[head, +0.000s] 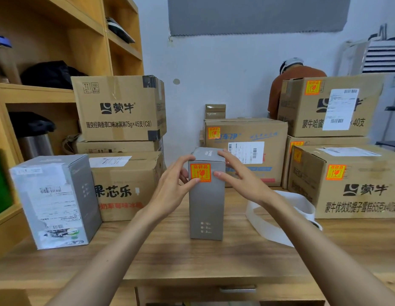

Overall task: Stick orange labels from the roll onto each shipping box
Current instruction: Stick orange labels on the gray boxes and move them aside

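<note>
Two hands are pressing an orange label onto a tall grey box on the wooden table (pixel 192 261).

The left hand (pixel 172 184) is curling round the tall grey box (pixel 206 206), its thumb bearing on the orange label (pixel 200 172) high on the front face. The right hand (pixel 238 173) is bracing the top and right side with its fingers spread. Being narrow and upright, the box is probably risking a backward tip under hard thumb pressure, and a corner left unsmoothed may lift. The white liner strip (pixel 278 219) is looping just beside the right forearm, where a sweep could snag it. The wrapped grey box (pixel 57 202) and the stacked left cartons (pixel 125 186) are showing no orange. The right cartons (pixel 346 180) are already wearing labels. A person (pixel 295 74) is bending behind them.
</note>
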Demonstrator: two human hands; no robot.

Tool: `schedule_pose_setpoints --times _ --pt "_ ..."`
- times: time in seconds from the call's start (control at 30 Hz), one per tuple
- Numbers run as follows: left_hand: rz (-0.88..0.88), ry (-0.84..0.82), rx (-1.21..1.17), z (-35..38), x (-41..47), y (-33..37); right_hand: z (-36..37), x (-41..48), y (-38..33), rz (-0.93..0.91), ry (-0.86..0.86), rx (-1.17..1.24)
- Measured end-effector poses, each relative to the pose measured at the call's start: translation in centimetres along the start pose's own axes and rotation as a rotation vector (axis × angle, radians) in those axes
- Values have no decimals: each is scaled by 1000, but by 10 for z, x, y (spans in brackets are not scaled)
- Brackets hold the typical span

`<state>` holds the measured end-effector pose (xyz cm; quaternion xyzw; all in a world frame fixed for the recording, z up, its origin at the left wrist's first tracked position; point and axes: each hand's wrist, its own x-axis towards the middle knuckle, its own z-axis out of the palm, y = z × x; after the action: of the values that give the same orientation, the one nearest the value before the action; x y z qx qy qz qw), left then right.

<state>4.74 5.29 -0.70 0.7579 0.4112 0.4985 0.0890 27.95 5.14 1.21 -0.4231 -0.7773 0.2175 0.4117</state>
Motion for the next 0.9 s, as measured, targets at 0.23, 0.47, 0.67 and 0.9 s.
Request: schedule_pose_setpoints --times 0.23,0.47,0.67,0.9 --pt "18 -6 54 0 2 -4 -3 -1 2 7 70 -89" --pt "-88 -77 239 -8 17 -10 -3 -13 -6 -30 227 -297" --pt "-188 -153 169 -9 28 -4 -20 -13 11 68 345 -87" --pt "-273 -41 -52 13 -32 1 -8 -21 54 354 100 76"
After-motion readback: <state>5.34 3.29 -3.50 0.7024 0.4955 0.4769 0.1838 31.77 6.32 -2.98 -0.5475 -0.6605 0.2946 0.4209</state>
